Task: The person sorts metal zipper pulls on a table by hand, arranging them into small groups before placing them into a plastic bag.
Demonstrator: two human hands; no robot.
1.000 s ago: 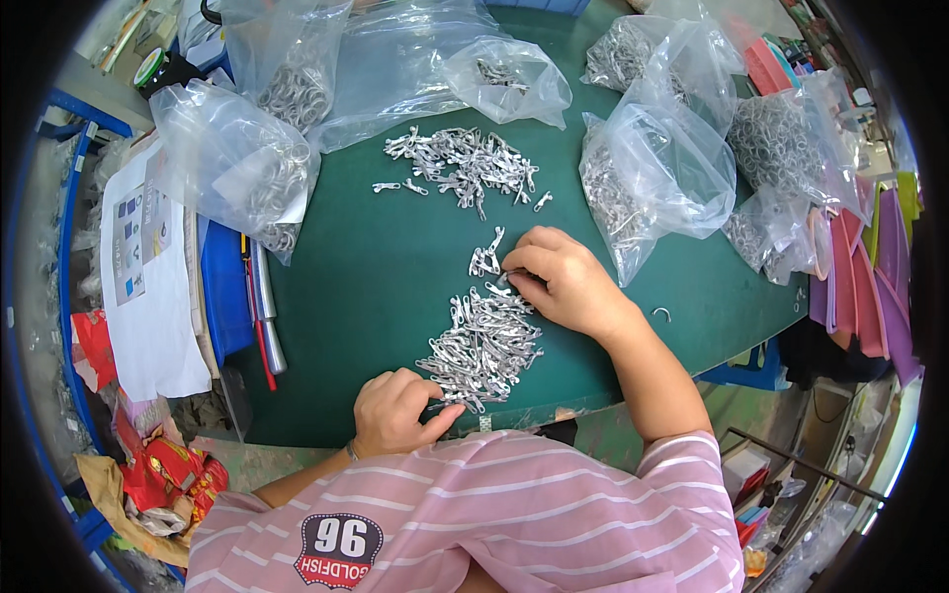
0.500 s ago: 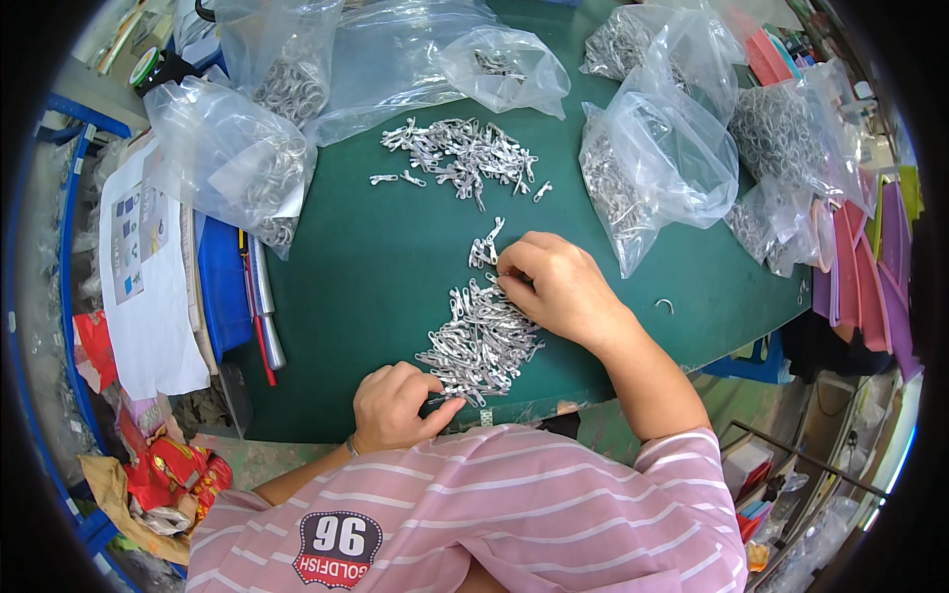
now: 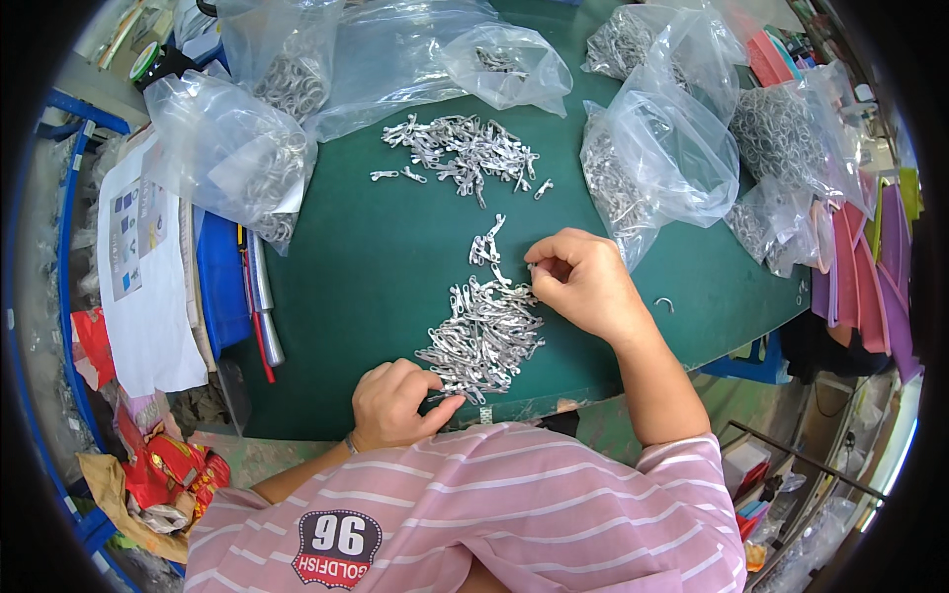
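A heap of small silver metal clasps (image 3: 482,341), long and narrow, lies on the green tabletop in front of me. At its near left edge rests my left hand (image 3: 395,403), fingers curled and thumb close to the index finger; what they hold, if anything, is too small to make out. My right hand (image 3: 585,287) hovers just right of the heap's far end, thumb and index finger pinched. A tiny silver piece (image 3: 531,266) shows at those fingertips. Several clasps (image 3: 485,247) trail off beyond the heap, and a second pile of clasps (image 3: 465,150) lies farther back.
Clear plastic bags of metal rings (image 3: 272,178) stand at the left, and bags of metal parts (image 3: 633,178) at the right. A blue tray (image 3: 223,282) and a red pen (image 3: 264,346) are at the left edge. One curved metal piece (image 3: 663,304) lies at the right.
My right hand has drawn back a little to the right from the heap's far end, with its fingertips pinched. The left hand stays where it was.
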